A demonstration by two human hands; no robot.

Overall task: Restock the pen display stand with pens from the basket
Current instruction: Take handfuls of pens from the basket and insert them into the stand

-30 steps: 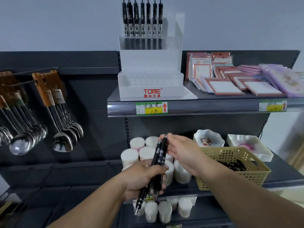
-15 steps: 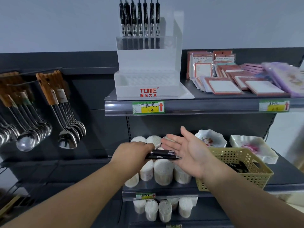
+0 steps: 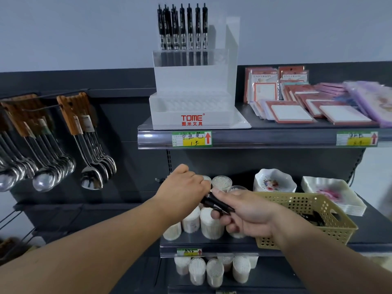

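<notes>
Both hands have moved. Half a second ago the right hand [image 3: 244,215] lay flat with its palm up. Now it is turned over and its fingers curl tight round the bunch of pens [image 3: 216,203]. The left hand [image 3: 182,187] was laying that bunch on the palm. Now it sits a bit higher, knuckles up, with its fingers curled over the far end of the bunch. A small dark tip pokes out on its 9 o'clock side.

So both hands hold the pens, at about 6 o'clock, just below the middle of the view. I think the bunch is being passed to the right hand, but that is a guess.

Just past the right hand, at 4 o'clock, the yellow basket [image 3: 307,200] sits on the lower shelf [image 3: 369,230] with more dark pens inside.

Far up at 12 o'clock, the white pen display stand [image 3: 191,81] sits on the top shelf [image 3: 275,137]. Its back row [image 3: 182,28] has black pens standing in it. The front rows look empty, so most of the filling is not done yet.
</notes>
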